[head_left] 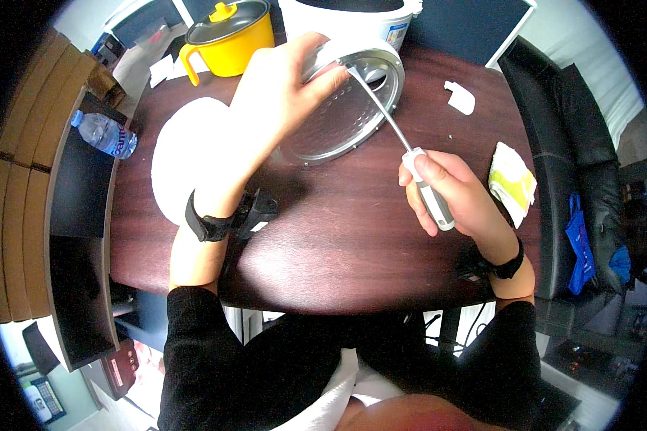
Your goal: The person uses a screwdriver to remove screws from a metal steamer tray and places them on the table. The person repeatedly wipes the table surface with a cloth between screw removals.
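Observation:
My left hand (287,90) reaches over the dark red table and grips the upper edge of a round lid-like disc (331,133). This disc is tilted up, with a shiny grey rim and a dotted, glossy face. In my right hand (449,187) is a screwdriver (433,197) with a white and grey handle and a long metal shaft. Its tip meets the disc's rim beside my left thumb; whether it sits in a screw is too small to tell. Partly behind my left forearm lies a large white rounded object (187,161), overexposed.
A yellow pot (237,50) with a dark lid and a white bucket (305,25) stand at the back. To the right lie a small white plastic piece (460,98) and a green-and-white packet (512,183). A water bottle (106,135) is at the left, a black sofa (553,179) beyond the right edge.

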`<state>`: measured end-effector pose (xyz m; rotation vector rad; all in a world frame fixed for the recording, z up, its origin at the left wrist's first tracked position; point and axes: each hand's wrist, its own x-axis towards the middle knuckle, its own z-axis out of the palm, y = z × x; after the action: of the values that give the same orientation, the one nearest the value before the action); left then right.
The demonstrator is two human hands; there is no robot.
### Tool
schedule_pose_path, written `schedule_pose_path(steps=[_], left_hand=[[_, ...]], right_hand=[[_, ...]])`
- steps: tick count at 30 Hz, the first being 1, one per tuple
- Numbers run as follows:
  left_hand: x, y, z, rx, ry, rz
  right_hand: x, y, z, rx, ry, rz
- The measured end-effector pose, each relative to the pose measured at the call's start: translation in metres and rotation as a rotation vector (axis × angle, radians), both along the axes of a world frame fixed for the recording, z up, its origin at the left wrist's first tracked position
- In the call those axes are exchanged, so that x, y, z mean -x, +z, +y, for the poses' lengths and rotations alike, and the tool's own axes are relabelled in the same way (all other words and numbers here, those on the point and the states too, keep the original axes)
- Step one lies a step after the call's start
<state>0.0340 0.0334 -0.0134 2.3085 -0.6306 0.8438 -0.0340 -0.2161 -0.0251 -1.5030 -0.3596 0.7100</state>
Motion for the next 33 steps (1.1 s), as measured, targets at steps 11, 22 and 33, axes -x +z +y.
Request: schedule_pose_path(steps=[11,22,33], left_hand=[[0.001,0.001,-0.004,-0.003,-0.022,-0.019],[0.006,0.003,-0.006,-0.009,0.002,-0.031],[0.009,0.0,-0.011,-0.005,0.034,-0.053]], right_hand=[[0.007,0.001,0.004,0.26,-0.176,-0.25],[0.012,-0.001,0.008,0.36,-0.276,-0.431],[0.013,-0.001,0.01,0.47,-0.336,-0.614]])
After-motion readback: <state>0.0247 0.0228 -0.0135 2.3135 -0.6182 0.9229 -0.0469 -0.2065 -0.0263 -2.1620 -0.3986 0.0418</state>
